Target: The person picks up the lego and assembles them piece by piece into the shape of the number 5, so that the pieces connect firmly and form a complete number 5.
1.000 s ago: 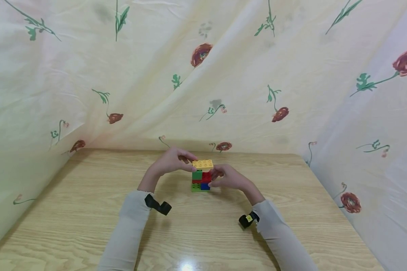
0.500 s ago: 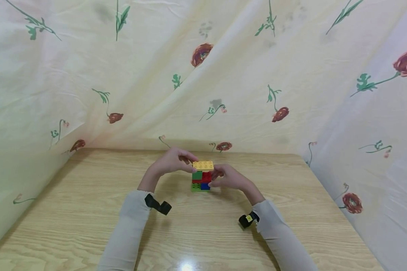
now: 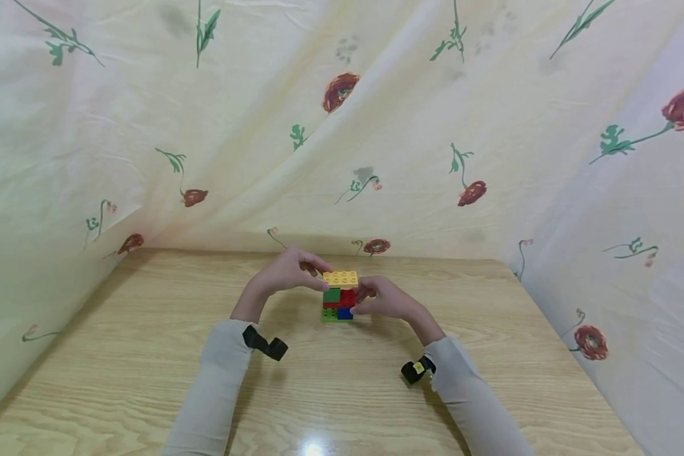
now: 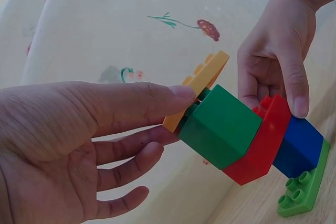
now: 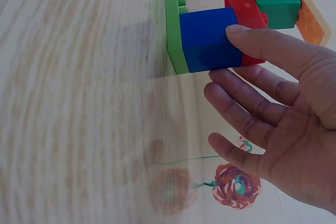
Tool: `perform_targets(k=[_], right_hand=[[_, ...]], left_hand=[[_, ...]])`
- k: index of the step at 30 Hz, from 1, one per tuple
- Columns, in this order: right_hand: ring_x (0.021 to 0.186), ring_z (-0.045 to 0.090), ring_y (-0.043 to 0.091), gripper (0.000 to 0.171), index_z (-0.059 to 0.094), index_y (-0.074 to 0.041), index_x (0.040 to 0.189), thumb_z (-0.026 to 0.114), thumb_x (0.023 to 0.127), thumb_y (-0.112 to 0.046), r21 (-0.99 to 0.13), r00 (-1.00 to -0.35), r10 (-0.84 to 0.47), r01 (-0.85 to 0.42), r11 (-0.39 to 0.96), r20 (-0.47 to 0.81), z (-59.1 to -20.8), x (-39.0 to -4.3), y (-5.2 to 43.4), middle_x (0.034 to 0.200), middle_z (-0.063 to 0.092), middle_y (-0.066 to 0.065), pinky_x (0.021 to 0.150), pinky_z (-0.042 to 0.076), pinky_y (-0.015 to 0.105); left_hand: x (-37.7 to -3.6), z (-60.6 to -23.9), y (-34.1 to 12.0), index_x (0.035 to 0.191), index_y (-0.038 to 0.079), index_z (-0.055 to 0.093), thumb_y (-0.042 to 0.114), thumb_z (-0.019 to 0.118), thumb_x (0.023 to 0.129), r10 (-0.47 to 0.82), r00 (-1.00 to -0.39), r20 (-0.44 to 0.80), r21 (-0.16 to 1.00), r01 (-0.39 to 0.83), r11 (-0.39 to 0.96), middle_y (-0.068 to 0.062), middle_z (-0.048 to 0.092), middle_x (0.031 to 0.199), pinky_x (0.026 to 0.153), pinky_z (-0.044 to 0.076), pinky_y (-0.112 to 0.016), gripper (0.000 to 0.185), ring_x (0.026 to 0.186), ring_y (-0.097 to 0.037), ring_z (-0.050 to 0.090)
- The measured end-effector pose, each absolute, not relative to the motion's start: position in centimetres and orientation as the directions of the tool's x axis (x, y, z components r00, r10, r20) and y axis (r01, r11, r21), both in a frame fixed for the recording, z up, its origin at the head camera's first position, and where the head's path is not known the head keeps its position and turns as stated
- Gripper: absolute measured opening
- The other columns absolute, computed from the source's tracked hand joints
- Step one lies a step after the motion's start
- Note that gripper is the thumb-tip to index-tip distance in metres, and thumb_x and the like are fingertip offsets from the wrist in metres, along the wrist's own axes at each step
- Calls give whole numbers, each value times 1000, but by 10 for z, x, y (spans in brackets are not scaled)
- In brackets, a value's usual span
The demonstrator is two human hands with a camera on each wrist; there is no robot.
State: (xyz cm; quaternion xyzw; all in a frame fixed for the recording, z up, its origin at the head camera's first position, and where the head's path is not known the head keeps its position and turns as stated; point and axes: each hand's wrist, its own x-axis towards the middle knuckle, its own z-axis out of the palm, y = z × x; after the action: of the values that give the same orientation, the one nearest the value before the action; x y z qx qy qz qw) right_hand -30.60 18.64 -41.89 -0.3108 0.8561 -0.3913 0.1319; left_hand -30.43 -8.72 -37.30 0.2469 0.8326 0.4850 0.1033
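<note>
A small stack of toy building bricks stands on the table: a light green plate [image 4: 310, 187] lowest, a blue brick [image 5: 210, 40] on one end of it, a red brick [image 4: 262, 145] above, then a green brick [image 4: 220, 127]. At the top, my left hand [image 3: 293, 271] pinches a yellow plate [image 3: 340, 278] by its end between thumb and fingers. The plate lies tilted over the green brick's studs, a gap showing in the left wrist view. My right hand [image 3: 384, 297] grips the stack at the blue and red bricks, thumb on the near side, fingers behind.
The wooden table [image 3: 342, 392] extends toward the front and to both sides. A flowered cloth [image 3: 262, 158] hangs close behind the stack and along both sides. Each wrist wears a black camera, such as the left wrist camera [image 3: 276, 348].
The yellow plate in my left hand has come down very slightly toward the green brick. My right hand and the lower bricks have stayed in place.
</note>
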Motion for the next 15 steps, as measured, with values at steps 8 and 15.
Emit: perform_targets(k=[8, 15], right_hand=[[100, 70, 21, 36, 68, -2, 122, 76, 91, -17, -749, -766, -642, -437, 498, 21, -420, -307, 186, 111, 75, 11, 95, 52, 41], [101, 70, 25, 36, 67, -1, 123, 76, 91, -15, -755, -770, -638, -429, 496, 18, -418, -306, 186, 111, 74, 13, 97, 51, 47]], left_hand=[[-305, -373, -86, 111, 13, 79, 20, 86, 82, 509, -858, 74, 855, 317, 410, -5, 74, 114, 80, 52, -32, 31, 98, -22, 60], [-304, -372, -85, 110, 13, 80, 19, 86, 81, 500, -862, 79, 853, 319, 414, -5, 75, 114, 81, 52, -32, 30, 98, -23, 60]])
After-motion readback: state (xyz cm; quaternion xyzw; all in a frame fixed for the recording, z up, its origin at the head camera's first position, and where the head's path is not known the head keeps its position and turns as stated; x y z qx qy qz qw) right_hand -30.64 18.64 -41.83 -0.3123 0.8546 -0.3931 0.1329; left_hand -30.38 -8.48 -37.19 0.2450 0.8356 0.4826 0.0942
